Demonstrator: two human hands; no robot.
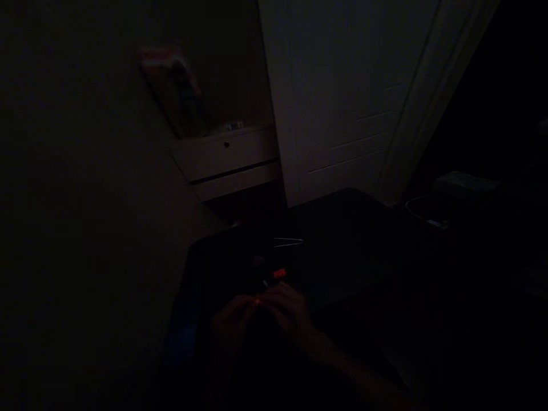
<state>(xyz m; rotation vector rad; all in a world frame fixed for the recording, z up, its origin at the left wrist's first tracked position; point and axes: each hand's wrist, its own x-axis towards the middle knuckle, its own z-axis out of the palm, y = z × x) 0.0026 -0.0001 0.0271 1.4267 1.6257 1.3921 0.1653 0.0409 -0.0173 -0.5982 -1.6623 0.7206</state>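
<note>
1. Super dim in here, but both hands are over the black desk (334, 251), out toward its near side from the far left corner.
2. Left hand (231, 319): thumb and fingertips pinched together on a tiny reddish bit (257, 301). Too dark to say what that is.
3. Right hand (289, 308): fingers bent, tips closed in on the same bit from the other side, so the two hands meet there.
4. Just past the right hand's knuckles, toward the desk's far edge, sits an orange-red block (279, 273). Pretty much the brightest thing around.
5. A little pale piece (266, 283) pokes out right by the right fingers, partly blocked from view, I think.
6. Further toward the far edge: a dim lump (258, 261), can't make it out, and a thin V-shaped metal thing (289, 242), kinda like tweezers, point toward the right.
7. Beyond the far edge there's a drawer unit (248, 149) with a round knob, plus a pale door (342, 114).
8. Off to the right, a white cable (417, 214) loops near a boxy thing (466, 182).
</note>
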